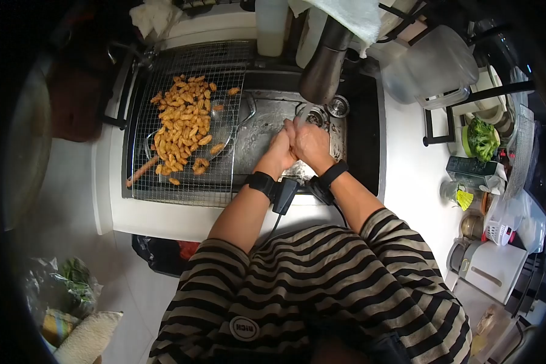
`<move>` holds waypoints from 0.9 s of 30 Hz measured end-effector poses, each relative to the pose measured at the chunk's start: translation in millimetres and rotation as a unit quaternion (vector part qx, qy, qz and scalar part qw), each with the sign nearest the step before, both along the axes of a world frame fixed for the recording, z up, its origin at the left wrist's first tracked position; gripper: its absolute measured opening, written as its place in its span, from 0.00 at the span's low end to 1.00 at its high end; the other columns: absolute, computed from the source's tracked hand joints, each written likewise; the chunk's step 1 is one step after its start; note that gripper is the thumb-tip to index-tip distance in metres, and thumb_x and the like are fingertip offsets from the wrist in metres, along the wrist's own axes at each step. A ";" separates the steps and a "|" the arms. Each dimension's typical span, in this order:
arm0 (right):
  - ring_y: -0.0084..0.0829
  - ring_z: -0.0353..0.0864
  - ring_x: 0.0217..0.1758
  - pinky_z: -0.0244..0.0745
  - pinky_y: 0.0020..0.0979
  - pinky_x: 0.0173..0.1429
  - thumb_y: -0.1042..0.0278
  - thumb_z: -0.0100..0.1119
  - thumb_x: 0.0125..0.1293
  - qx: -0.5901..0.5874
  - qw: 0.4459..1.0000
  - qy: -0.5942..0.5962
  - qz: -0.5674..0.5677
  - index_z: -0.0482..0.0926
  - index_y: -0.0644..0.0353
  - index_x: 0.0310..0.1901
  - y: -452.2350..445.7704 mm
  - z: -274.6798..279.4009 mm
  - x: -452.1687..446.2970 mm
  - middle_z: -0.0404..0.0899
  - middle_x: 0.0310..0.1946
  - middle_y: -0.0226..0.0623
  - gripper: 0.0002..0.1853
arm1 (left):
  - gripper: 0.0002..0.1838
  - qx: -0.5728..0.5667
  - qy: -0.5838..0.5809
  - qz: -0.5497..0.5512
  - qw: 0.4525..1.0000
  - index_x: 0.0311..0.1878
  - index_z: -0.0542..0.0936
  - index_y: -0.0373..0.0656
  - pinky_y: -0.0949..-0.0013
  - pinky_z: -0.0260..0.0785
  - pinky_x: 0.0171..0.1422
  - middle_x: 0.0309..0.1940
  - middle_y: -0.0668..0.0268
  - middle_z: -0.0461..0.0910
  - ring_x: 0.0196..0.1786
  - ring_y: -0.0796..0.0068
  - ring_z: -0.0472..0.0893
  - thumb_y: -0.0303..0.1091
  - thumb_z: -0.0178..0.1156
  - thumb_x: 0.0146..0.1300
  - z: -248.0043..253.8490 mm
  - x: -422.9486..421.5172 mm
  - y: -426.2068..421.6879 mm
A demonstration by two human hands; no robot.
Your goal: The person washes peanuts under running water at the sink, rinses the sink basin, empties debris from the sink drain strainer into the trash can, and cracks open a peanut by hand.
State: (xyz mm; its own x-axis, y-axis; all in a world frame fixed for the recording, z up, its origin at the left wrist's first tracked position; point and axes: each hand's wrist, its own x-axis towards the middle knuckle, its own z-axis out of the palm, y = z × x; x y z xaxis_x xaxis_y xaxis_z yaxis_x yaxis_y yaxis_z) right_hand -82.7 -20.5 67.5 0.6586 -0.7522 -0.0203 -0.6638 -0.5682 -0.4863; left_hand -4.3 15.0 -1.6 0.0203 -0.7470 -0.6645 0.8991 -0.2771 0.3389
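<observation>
A: Where are the hands held?
B: The left hand (278,151) and the right hand (313,143) are brought together over the sink (261,124), just below the faucet (325,76). The fingers are partly hidden where the hands meet.
A: Is anything worn on the wrists?
B: A black band is worn on each.
A: And what is seen to the left?
B: Part of the sink is covered by a wire rack (221,176), on which peanuts (182,124) are heaped, with a few scattered apart. A wooden handle (142,171) is seen near their lower edge.
A: To the right?
B: Broccoli (483,139) is placed on the white desk (409,176), among boxes and containers.
</observation>
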 end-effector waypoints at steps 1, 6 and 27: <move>0.49 0.73 0.29 0.69 0.44 0.35 0.63 0.49 0.62 0.008 1.000 0.016 -0.023 0.73 0.66 0.29 -1.9 2.2 2.2 0.73 0.24 0.53 0.13 | 0.22 -0.020 0.020 0.004 1.000 0.49 0.71 0.45 0.62 0.67 0.56 0.48 0.63 0.74 0.52 0.67 0.73 0.52 0.39 0.67 0.7 -1.3 1.3; 0.47 0.71 0.36 0.68 0.41 0.41 0.72 0.53 0.55 -0.129 0.980 -0.144 0.043 0.75 0.64 0.33 1.1 -13.6 -2.0 0.73 0.28 0.46 0.06 | 0.15 -0.023 0.070 0.058 0.996 0.44 0.73 0.44 0.67 0.72 0.46 0.42 0.63 0.76 0.46 0.71 0.76 0.44 0.42 0.67 7.5 3.6 5.7; 0.19 0.72 0.31 0.68 0.22 0.35 0.68 0.44 0.67 0.439 0.854 -0.279 -0.033 0.74 0.67 0.36 -22.4 -16.8 -25.4 0.76 0.30 0.31 0.11 | 0.05 -0.146 0.084 -0.038 0.985 0.39 0.72 0.39 0.83 0.58 0.23 0.32 0.63 0.73 0.28 0.77 0.70 0.28 0.47 0.63 1.3 26.4 20.1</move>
State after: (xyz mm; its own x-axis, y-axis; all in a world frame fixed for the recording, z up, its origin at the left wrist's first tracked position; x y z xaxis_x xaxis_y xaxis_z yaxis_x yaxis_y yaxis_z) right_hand -108.1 -42.9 50.6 0.7062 -0.6448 -0.2924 -0.2067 0.2073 -0.9562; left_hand 22.1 35.1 -0.3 -0.1348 -0.9018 -0.4106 0.9294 -0.2587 0.2631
